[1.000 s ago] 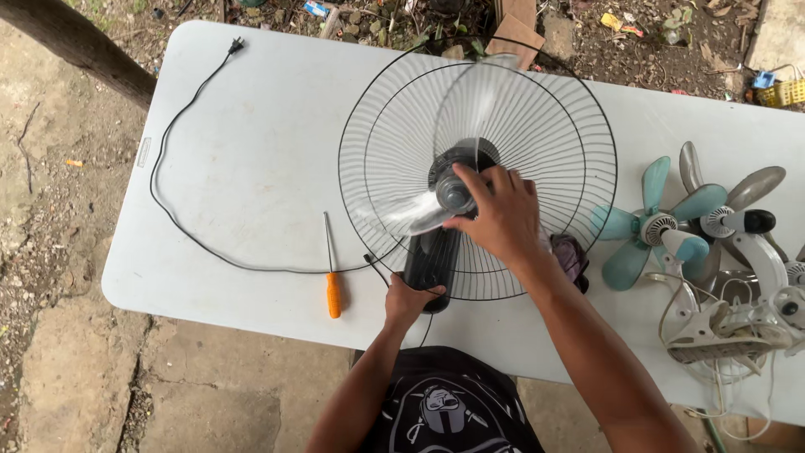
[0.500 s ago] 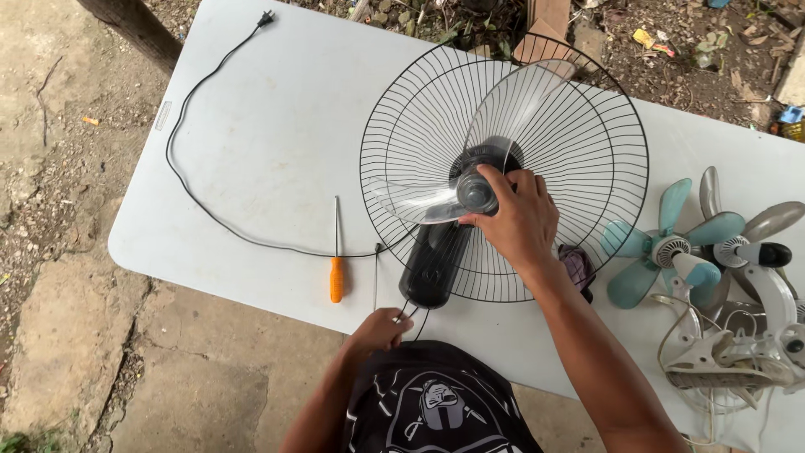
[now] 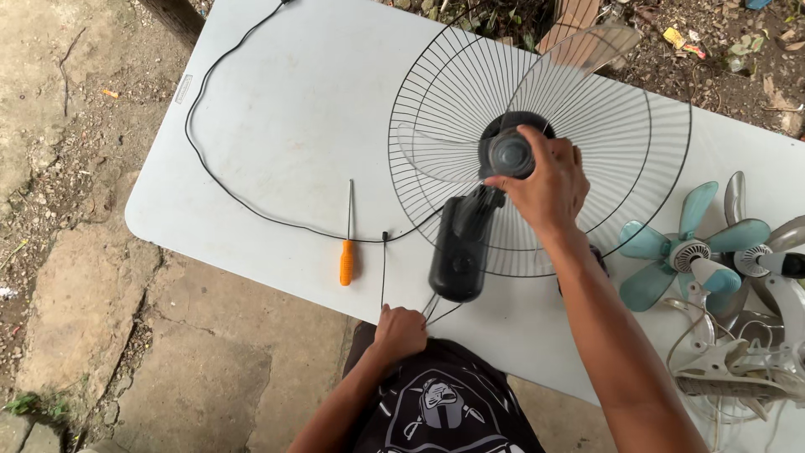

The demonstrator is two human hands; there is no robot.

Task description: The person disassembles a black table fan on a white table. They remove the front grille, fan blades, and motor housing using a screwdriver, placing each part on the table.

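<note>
A fan with a black wire guard point(image 3: 436, 109) and clear blades point(image 3: 587, 50) lies on a white table point(image 3: 285, 109). My right hand point(image 3: 545, 180) grips the round grey hub point(image 3: 508, 153) at the middle of the blades. The fan's black motor housing point(image 3: 459, 247) points toward me. My left hand point(image 3: 400, 333) sits at the table's near edge, fingers closed on thin wires that run from the housing. A screwdriver with an orange handle point(image 3: 346, 262) lies left of the housing.
A black power cord point(image 3: 210, 168) loops across the table's left side. At the right lie a teal fan blade point(image 3: 679, 252) and white and grey fan parts point(image 3: 746, 352). Stone paving and dirt surround the table.
My left hand has drawn back from the motor housing to the table's near edge, holding the wires. My right hand stays on the hub. The camera view has shifted.
</note>
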